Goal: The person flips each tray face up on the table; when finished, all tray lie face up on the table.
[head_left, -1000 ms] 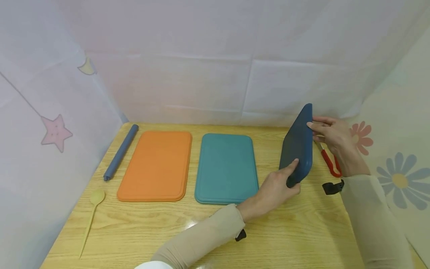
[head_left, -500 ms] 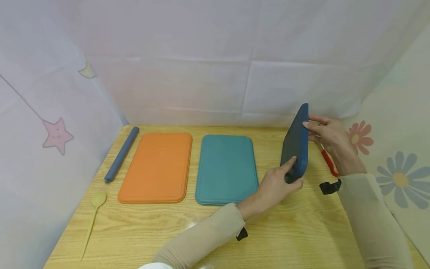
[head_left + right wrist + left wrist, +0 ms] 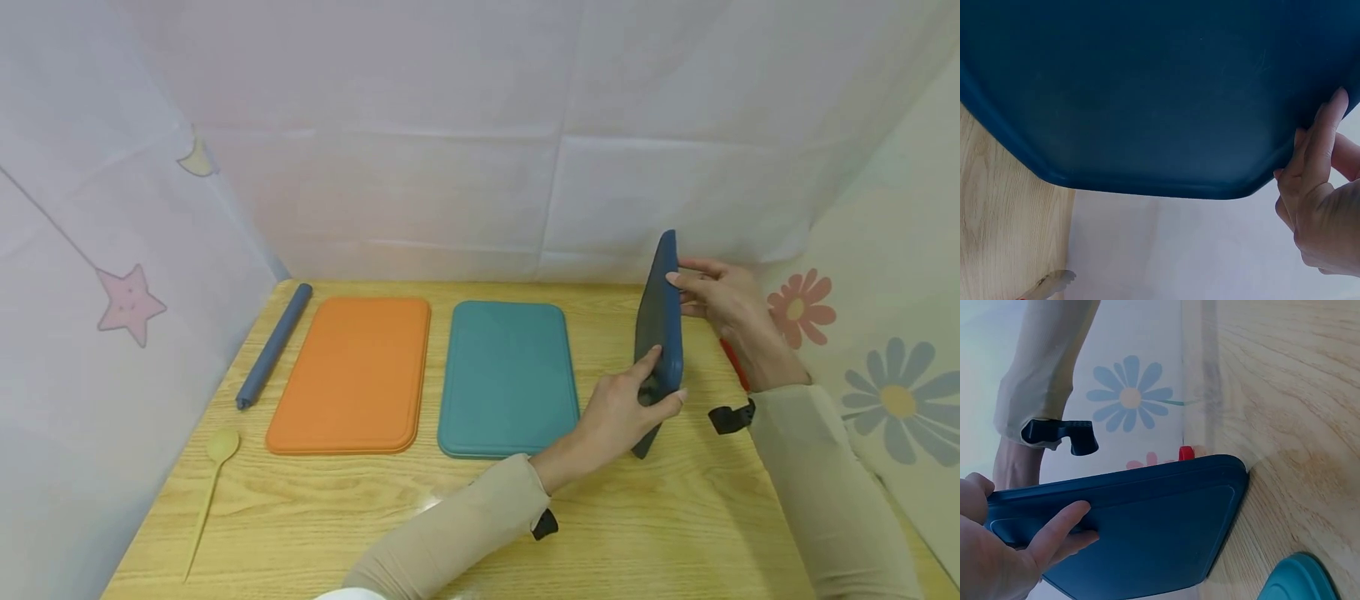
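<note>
A dark blue rounded rectangular tray stands nearly upright on its long edge at the table's right side. My left hand grips its near end, with the index finger along the left face and the thumb at the near edge. In the left wrist view that face of the tray looks flat, with a thin line inside its border. My right hand holds the upper edge from the right, thumb on the rim. The right wrist view shows the tray's other face and the right hand's fingers at its edge.
Left of the blue tray lie a teal tray and an orange tray. Farther left are a rolled blue tube and a yellow spoon. Behind my right wrist, a red-handled tool is mostly hidden. White cloth walls surround the table.
The blue tray has turned more upright and its top has shifted slightly left with my right hand. Its lower near corner now shows below my left hand. Both hands keep their hold.
</note>
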A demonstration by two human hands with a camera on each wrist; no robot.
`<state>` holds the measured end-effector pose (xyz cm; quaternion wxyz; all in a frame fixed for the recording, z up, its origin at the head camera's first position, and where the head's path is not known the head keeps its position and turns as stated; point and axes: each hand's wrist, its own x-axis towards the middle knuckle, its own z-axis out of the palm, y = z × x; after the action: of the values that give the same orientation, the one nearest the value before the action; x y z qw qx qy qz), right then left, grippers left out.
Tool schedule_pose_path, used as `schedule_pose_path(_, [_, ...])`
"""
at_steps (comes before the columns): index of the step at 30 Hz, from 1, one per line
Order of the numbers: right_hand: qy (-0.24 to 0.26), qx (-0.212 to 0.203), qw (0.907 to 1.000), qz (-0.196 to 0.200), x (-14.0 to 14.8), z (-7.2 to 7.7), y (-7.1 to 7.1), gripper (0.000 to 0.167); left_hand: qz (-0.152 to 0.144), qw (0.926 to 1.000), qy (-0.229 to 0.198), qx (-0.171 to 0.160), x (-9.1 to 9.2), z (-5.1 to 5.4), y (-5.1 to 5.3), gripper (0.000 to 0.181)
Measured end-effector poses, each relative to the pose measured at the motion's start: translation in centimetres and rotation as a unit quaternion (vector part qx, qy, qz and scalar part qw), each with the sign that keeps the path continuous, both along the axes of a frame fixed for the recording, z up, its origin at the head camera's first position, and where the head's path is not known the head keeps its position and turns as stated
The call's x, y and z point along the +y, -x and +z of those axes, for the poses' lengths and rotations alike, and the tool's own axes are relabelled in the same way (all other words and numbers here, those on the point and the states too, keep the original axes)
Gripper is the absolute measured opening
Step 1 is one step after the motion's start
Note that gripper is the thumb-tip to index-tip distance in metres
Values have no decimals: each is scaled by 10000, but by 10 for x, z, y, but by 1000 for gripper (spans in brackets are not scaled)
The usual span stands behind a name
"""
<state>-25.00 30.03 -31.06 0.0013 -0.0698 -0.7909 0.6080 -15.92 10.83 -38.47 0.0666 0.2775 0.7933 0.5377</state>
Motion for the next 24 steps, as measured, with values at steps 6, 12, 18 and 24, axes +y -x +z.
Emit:
schedule_pose_path(6, [-285, 77, 9995, 78, -4, -2, 2, 66, 60, 9992, -216, -329, -1, 4, -1, 70])
schedule_pose_path(12, [-306, 141, 9993, 175, -9, -3, 4, 64, 174, 9971, -424, -614, -2, 9, 0, 71])
schedule_pose_path(18, [-296, 119, 9994, 140, -16, -4, 5, 60, 239, 9927, -625, -1005, -6, 15, -1, 71])
schedule_pose_path(24, [-318, 108, 9993, 187, -22, -3, 5, 58, 224, 9812, -1007, -1633, -10, 23, 0, 69])
